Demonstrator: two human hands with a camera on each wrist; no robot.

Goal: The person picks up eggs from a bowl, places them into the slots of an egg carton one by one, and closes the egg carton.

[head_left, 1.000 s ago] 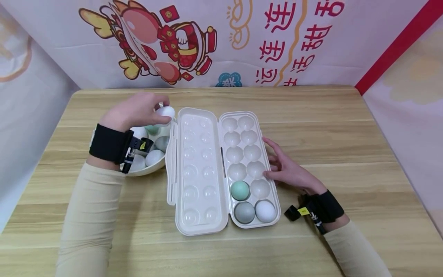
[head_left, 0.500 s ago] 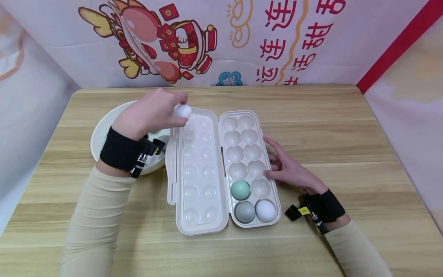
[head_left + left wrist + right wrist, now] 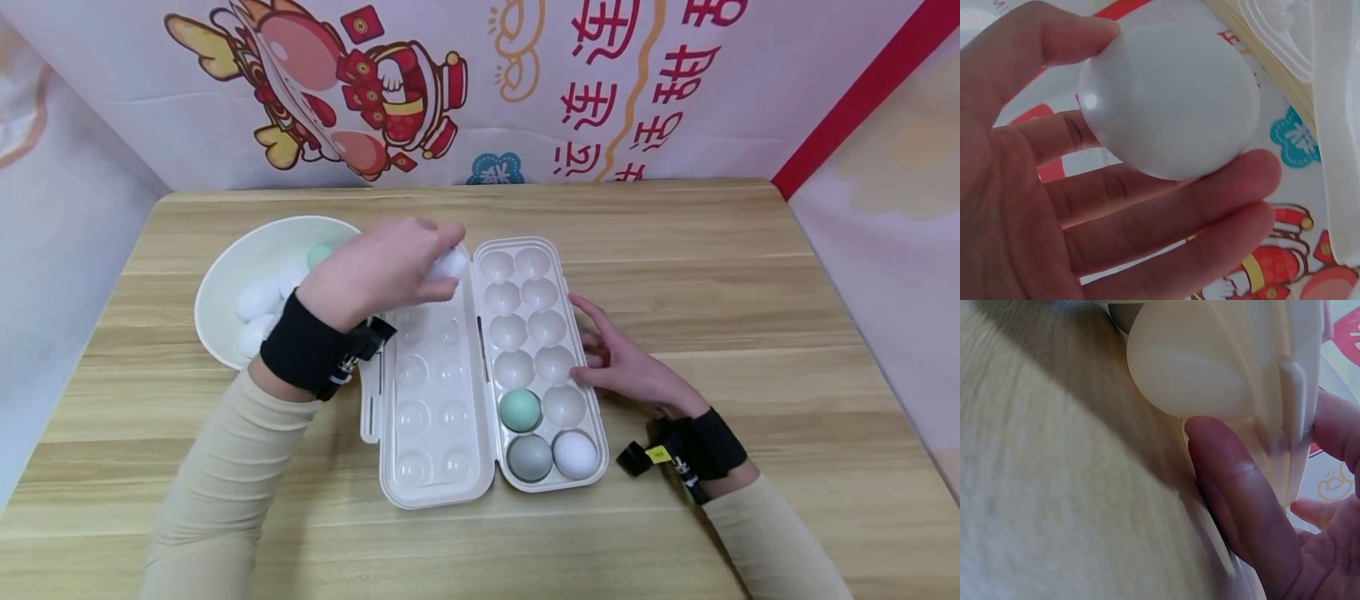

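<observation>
Between thumb and fingers my left hand [image 3: 378,271] pinches a white egg [image 3: 1172,100], held over the upper part of the egg carton's shallow-dimpled lid [image 3: 431,400]. The white plastic egg carton [image 3: 536,242] lies spread flat, its deep-cup half on the right. In that half's near end sit a green egg [image 3: 520,410], a grey egg [image 3: 529,458] and another white egg [image 3: 575,455]. At the carton's right edge my right hand [image 3: 630,367] grips the side, thumb at the rim and fingers reaching beneath the cups in the right wrist view [image 3: 1235,487].
A white bowl [image 3: 217,292] stands on the left of the wooden table [image 3: 735,317], partly hidden by the left arm. White eggs [image 3: 258,300] and a green egg [image 3: 318,254] show inside it. A printed cloth [image 3: 480,92] hangs behind the table.
My left hand has carried the white egg rightward from above the bowl to over the carton's lid, uncovering more of the bowl. The right hand and the carton have stayed put.
</observation>
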